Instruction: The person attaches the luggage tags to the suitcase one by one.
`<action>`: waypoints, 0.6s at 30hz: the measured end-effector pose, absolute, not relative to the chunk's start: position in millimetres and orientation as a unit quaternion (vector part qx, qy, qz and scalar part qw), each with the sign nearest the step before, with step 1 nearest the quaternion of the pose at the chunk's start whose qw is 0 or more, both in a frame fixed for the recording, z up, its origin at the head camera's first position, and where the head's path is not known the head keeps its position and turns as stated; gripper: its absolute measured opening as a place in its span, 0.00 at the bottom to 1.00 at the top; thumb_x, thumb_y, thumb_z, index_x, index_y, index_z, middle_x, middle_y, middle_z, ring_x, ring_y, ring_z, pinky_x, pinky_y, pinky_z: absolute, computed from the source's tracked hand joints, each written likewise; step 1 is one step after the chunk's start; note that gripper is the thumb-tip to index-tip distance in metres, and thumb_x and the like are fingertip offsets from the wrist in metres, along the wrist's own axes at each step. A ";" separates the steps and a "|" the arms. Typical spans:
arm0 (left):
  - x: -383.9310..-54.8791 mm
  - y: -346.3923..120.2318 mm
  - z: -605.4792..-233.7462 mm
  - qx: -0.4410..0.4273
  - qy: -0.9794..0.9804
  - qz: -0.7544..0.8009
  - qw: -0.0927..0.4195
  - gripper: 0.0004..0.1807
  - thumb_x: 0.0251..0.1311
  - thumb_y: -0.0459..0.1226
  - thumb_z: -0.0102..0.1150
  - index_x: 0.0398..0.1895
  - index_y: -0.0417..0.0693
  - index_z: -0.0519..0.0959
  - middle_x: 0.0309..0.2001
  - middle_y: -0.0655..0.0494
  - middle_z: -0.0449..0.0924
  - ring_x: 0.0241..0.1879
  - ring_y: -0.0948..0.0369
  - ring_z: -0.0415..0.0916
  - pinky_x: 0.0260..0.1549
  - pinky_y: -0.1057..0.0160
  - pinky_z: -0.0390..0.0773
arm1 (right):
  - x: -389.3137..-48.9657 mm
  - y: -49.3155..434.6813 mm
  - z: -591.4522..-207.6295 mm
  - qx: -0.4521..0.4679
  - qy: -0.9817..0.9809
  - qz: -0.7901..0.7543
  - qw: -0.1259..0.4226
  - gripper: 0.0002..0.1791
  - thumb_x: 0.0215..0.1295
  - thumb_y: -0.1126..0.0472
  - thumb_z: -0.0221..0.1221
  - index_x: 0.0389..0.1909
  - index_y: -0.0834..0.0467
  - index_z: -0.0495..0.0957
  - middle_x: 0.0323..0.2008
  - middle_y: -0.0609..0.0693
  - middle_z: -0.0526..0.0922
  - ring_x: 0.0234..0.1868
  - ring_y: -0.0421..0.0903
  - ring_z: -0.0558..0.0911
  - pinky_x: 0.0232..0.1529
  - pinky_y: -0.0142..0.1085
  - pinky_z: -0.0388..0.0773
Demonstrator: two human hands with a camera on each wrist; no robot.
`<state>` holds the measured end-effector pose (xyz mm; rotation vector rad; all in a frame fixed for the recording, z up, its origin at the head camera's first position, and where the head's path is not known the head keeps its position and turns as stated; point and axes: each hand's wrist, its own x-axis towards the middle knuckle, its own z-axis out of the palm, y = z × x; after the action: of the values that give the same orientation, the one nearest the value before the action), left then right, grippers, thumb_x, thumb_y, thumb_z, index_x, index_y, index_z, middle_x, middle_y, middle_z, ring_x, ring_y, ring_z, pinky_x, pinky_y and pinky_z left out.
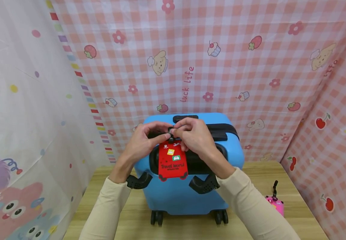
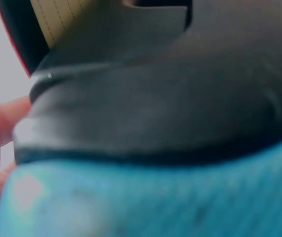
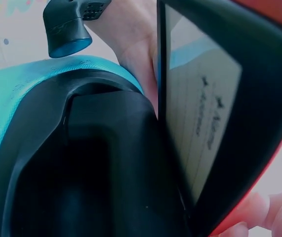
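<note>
A red luggage tag (image 1: pixel 172 161) marked "Travel World" hangs in front of the top of a blue suitcase (image 1: pixel 185 196). Its short black strap (image 1: pixel 171 136) is pinched between thumb and fingers by both the left hand (image 1: pixel 144 141) and the right hand (image 1: pixel 196 137), whose fingertips meet there. Fingers hide most of the strap, so how it runs round the black handle cannot be told. In the left wrist view the handle (image 2: pixel 156 108) fills the middle, blurred. The right wrist view shows the tag's back, with a lined paper card (image 3: pixel 200 108) under a clear window.
A pink luggage tag (image 1: pixel 276 204) with a black strap lies on the wooden table (image 1: pixel 191 230), right of the suitcase. Checked cloth (image 1: pixel 236 70) hangs close behind and to the right. A white patterned cloth (image 1: pixel 41 110) hangs on the left.
</note>
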<state>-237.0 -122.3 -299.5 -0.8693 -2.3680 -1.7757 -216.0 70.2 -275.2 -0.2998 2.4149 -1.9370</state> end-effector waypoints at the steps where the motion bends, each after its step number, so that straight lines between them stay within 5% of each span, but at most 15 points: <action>1: -237.0 -122.2 -299.5 -0.278 -0.768 -0.576 0.030 0.14 0.65 0.33 0.62 0.53 0.44 0.82 0.43 0.48 0.84 0.40 0.53 0.80 0.43 0.60 0.80 | -215.9 70.4 -275.4 -0.099 0.777 -0.622 0.016 0.09 0.68 0.59 0.62 0.43 0.61 0.79 0.33 0.56 0.85 0.14 0.44 0.72 0.20 0.34 0.77; 18: -237.7 -121.0 -297.8 -0.253 -0.785 -0.564 0.030 0.12 0.64 0.35 0.63 0.50 0.46 0.81 0.41 0.50 0.84 0.39 0.53 0.79 0.42 0.61 0.79 | -218.6 78.3 -278.3 -0.142 0.779 -0.609 0.043 0.13 0.66 0.61 0.63 0.48 0.61 0.77 0.34 0.56 0.84 0.18 0.44 0.77 0.27 0.36 0.80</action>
<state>-237.7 -121.0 -297.8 -0.7804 -2.4209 -1.7384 -218.6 78.3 -278.3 -0.4353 2.3821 -1.8631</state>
